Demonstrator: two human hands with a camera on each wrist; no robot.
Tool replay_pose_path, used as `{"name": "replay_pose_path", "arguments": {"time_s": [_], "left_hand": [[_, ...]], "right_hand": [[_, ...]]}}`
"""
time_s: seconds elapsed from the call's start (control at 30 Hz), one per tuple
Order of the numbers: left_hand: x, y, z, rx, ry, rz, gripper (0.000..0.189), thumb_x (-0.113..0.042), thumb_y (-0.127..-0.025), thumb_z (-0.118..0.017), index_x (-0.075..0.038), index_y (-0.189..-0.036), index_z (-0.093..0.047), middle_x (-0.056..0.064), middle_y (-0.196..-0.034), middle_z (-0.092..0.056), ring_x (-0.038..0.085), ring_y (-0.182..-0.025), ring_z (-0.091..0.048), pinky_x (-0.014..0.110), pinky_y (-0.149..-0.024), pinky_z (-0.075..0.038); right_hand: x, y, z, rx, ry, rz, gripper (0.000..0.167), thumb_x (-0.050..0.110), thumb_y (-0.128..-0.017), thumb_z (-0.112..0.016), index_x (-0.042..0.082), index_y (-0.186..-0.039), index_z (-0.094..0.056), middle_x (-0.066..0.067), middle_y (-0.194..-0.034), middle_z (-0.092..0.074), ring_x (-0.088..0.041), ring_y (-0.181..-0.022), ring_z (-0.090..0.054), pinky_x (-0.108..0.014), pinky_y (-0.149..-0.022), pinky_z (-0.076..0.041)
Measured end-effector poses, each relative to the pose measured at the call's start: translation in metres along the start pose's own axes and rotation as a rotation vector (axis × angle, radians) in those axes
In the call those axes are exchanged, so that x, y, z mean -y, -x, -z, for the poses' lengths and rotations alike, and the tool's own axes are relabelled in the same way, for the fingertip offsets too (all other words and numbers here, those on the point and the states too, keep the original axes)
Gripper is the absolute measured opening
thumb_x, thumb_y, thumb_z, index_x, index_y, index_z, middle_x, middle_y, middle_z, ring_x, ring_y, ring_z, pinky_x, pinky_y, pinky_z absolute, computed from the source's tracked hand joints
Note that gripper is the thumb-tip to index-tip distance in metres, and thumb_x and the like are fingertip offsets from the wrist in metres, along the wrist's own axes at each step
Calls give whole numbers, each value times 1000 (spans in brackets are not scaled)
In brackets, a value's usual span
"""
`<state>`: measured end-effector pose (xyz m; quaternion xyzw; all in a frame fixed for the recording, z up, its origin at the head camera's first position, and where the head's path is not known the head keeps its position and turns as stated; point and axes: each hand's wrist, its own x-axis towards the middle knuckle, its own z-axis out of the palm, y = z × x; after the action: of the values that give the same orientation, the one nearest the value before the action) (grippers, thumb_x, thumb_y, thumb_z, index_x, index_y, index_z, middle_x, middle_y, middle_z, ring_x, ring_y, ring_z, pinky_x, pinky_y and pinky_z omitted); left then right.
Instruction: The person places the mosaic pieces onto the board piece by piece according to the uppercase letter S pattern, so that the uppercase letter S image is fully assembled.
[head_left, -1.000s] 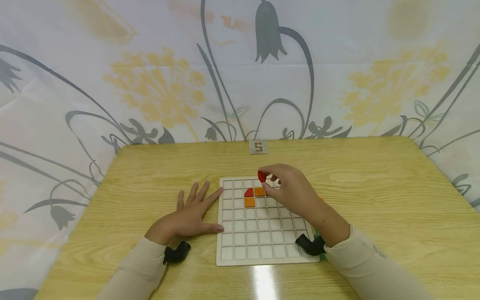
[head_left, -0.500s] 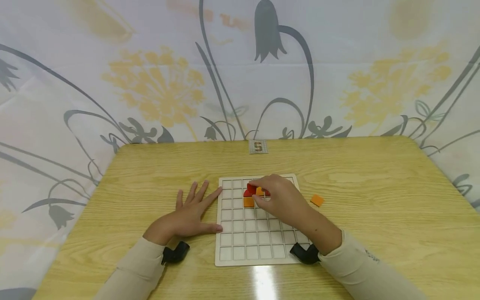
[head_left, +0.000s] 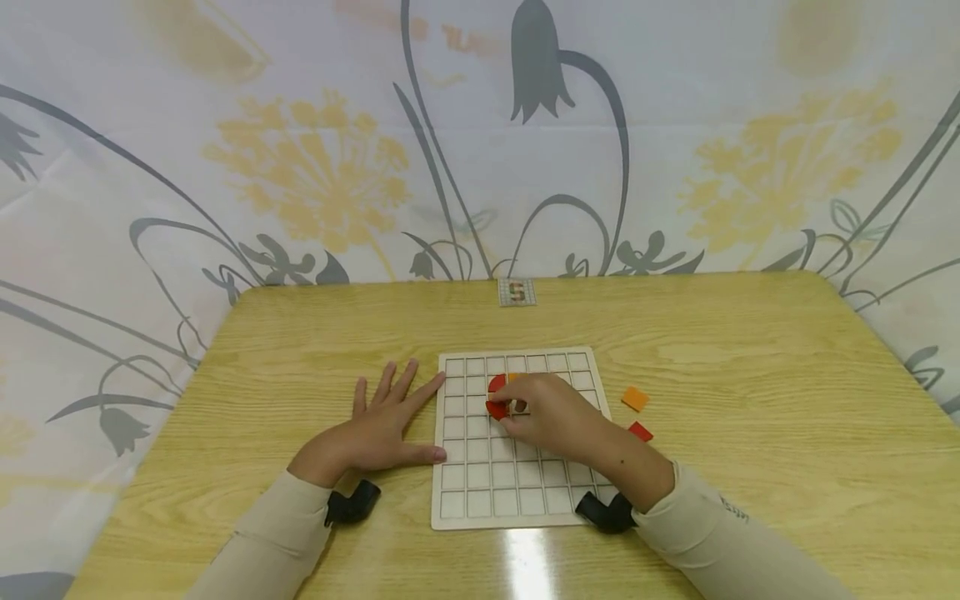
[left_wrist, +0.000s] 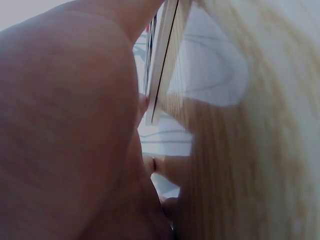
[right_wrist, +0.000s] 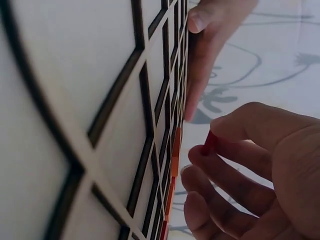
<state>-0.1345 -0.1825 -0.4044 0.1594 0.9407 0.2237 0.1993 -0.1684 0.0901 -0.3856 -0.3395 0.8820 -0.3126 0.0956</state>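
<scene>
Red piece (head_left: 497,410) is pinched between thumb and fingertip of the right hand (head_left: 551,417) in the head view, above the board (head_left: 502,476). Since half a second ago the hand has drawn nearer the person, leaving the placed red corner (head_left: 497,382) bare just beyond its fingertips, which suggests positioning rather than release. An orange tile (head_left: 513,377) peeps past the knuckles; the forearm's shift uncovers a loose red tile (head_left: 641,432) beside it. Left hand (head_left: 378,433) lies spread on the wooden table (head_left: 300,350), thumb at the board's edge. Beyond both hands are a small card (head_left: 517,292) and flowered cloth (head_left: 465,167). The left wrist view shows mostly skin beside glossy wood; finger pose cannot be told there. In the right wrist view, the pinched piece is apart from the board, so apparently not yet seated.
</scene>
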Motion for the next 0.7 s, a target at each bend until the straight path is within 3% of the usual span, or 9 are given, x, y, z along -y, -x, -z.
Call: {"name": "replay_pose_path", "arguments": {"time_s": [0.23,0.5,0.7], "left_hand": [[1,0,-1,-3,-5,0,100,-64,-85,-67,-33,-162,-10,12,-169,12,40,-152,22,69,-112,21],[1,0,-1,4,7,-2,101,-64,-85,-67,-34,-162,-10,12,-168,13,40,-152,23,69,-112,22],[0,0,-1,-2,6,-1,100,-64,-85,-68,-33,-162,-11,12,-168,12,40,-152,22,69,-112,21]], "right_hand": [[0,-1,-1,19,59,4,31,6,-85,-69,6,-115,-76,1,-96,-74,-5,-63,-47,-19,-59,-41],[0,1,-3,44,147,47,26,3,-84,-69,9,-108,-77,0,-95,-72,-10,-77,-54,-22,-70,-45],[-2,2,-5,45,194,100,20,5,-84,-71,9,-103,-78,1,-92,-68,-9,-77,-52,-20,-68,-44]]}}
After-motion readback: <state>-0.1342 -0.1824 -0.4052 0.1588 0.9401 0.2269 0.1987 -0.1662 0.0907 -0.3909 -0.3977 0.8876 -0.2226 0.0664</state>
